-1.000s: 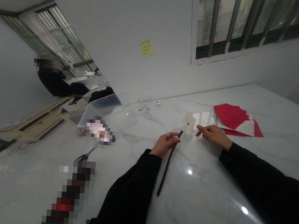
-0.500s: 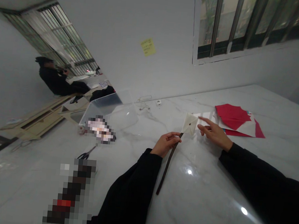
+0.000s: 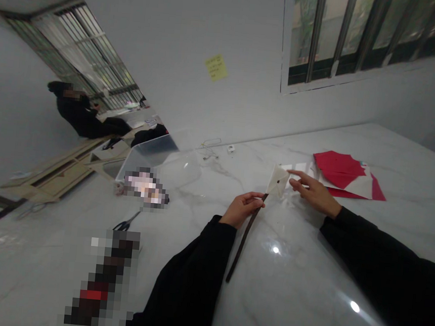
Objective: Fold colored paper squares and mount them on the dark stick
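My left hand [image 3: 243, 209] is closed round a thin dark brown stick [image 3: 243, 241], gripping it near its upper end. At the top of the stick sits a white folded-paper pinwheel [image 3: 276, 187] with a small dark dot at its middle. My right hand [image 3: 316, 194] is at the pinwheel's right side, index finger stretched out to the paper's upper right edge. Whether that fingertip presses on the paper or only comes close, I cannot tell. The thumb is apart from the index finger, and the other fingers are loosely bent.
Red and white paper sheets [image 3: 340, 171] lie to the right. On the left are scissors [image 3: 122, 225], a clear plastic box [image 3: 157, 152] and blurred-out items. A white cube [image 3: 231, 148] and a cable stand by the wall. A person [image 3: 79, 113] sits at the far left.
The pinwheel has turned slightly and looks narrower. My right hand has shifted a little to the right, and the stick's lower end slightly left. My left hand keeps its grip.
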The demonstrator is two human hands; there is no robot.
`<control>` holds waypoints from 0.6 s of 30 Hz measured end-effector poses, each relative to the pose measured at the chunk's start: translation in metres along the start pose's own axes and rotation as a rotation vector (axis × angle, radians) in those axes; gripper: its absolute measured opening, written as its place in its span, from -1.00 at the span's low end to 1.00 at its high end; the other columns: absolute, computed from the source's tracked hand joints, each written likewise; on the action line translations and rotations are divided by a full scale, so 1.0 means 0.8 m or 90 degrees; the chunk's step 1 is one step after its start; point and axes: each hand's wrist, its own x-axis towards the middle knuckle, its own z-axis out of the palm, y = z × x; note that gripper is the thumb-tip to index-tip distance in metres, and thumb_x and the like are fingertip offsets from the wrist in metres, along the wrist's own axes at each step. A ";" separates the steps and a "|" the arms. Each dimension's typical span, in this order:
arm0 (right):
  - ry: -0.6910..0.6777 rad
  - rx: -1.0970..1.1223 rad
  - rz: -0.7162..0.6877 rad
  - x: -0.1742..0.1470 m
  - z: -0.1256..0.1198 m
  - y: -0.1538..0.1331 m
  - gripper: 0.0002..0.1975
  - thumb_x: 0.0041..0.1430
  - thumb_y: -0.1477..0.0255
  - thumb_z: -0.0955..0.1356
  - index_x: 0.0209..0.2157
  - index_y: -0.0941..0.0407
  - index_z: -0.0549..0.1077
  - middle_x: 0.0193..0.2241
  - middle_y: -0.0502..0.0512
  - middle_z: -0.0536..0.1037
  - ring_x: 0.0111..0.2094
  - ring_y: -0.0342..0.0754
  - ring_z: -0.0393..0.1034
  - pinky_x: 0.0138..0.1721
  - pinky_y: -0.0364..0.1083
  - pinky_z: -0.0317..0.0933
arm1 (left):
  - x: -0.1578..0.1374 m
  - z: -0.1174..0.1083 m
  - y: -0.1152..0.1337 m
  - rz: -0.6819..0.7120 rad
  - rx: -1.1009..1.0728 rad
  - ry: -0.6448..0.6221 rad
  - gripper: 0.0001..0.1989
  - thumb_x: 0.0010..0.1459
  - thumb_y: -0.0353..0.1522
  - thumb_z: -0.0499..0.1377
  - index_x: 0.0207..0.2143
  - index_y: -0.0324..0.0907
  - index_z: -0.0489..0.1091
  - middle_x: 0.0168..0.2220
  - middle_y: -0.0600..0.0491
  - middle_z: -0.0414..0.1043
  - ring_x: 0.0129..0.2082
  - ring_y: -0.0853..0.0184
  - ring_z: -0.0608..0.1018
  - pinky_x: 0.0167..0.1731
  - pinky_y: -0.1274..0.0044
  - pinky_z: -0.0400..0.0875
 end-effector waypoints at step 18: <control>-0.062 -0.016 0.069 0.001 0.001 0.008 -0.23 0.24 -0.15 0.07 -0.51 0.15 0.58 -0.61 0.08 0.48 -0.54 -0.08 0.37 -0.44 -0.10 0.17 | 0.000 0.000 0.000 0.003 0.002 0.012 -0.52 -0.11 -0.22 0.41 -0.13 -0.24 0.50 -0.38 0.03 0.51 -0.43 0.46 0.47 -0.38 0.61 0.26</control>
